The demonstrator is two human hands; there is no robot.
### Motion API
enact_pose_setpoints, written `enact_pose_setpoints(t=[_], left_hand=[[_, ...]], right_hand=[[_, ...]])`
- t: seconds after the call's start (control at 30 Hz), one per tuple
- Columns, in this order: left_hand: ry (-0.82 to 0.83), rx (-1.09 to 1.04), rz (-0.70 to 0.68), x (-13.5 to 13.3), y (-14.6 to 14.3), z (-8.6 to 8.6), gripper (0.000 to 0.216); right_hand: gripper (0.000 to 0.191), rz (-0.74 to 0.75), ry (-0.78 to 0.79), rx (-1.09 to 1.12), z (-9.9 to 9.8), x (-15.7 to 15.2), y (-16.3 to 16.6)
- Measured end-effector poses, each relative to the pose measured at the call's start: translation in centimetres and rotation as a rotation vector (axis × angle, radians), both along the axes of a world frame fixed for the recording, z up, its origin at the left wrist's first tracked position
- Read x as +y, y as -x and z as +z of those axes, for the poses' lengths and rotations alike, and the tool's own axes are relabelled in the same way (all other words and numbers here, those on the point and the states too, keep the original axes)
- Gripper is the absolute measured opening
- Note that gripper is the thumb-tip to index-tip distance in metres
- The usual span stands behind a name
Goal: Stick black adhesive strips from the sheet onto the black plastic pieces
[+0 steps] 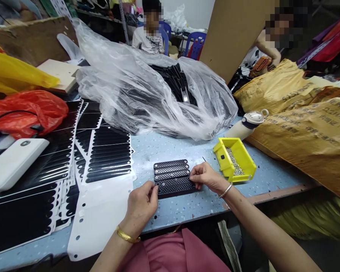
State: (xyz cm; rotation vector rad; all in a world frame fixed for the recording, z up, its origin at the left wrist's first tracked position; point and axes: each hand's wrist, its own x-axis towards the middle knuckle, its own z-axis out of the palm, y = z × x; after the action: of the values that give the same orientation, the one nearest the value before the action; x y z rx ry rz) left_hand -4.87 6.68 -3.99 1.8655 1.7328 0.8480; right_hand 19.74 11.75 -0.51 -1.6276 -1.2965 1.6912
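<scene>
"What lies on the surface [181,211]?"

"A clear plastic bag [124,83] toward its far edge; a yellow bin [245,156] near the front edge, right of the black strips [172,175]; those lie side by side, close to that edge too."

"What's reaching them?"

"The left hand [141,202] curls its fingers in at their left ends; the right hand [206,176] does so at their right ends; whether either grips a strip, I cannot tell."

"Anything smaller?"

"Small metal pieces [234,162], heaped inside the bin."

One head-worn camera looks forward and down, close above the table [145,151].
</scene>
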Motion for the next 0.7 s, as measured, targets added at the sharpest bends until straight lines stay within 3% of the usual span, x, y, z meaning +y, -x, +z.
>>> enact_pose_setpoints(t=[0.37, 0.7], left_hand=[[0.013, -0.008, 0.003, -0.1, 0.0, 0.0, 0.025], [0.035, -0.017, 0.009, -0.1, 0.0, 0.1, 0.026]], right_hand=[[0.013, -0.016, -0.005, -0.042, -0.1, 0.1, 0.2], [0.009, -0.045, -0.196, -0.129, -1.1, -1.2, 0.4]])
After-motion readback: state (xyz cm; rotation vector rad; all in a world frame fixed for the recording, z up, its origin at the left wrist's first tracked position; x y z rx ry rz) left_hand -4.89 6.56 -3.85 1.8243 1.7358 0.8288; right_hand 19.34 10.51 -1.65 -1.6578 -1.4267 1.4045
